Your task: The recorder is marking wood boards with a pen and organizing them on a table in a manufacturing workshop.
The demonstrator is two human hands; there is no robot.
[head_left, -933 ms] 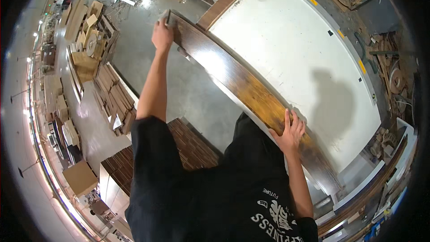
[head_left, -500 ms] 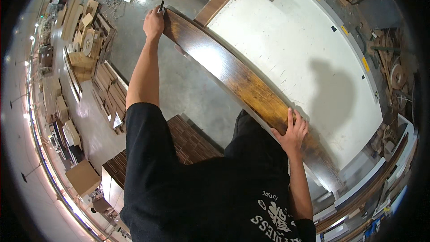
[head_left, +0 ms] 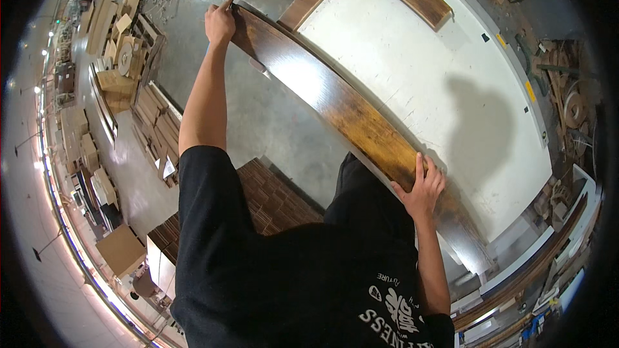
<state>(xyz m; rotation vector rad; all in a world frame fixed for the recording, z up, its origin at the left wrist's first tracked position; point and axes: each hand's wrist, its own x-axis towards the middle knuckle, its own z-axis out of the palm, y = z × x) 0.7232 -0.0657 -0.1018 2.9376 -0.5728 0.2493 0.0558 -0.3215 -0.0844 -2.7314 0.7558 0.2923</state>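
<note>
Head view: the plank point(head_left: 348, 109) lies along the near side of the table point(head_left: 387, 45). Our hands are apart: the right hand point(head_left: 422, 193) clamps it across the width; the left hand point(head_left: 219, 24) touches its end left of the table, grip unclear. We judge it stiff, rather heavy, slippery on the gloss; best hold both edges.
</note>
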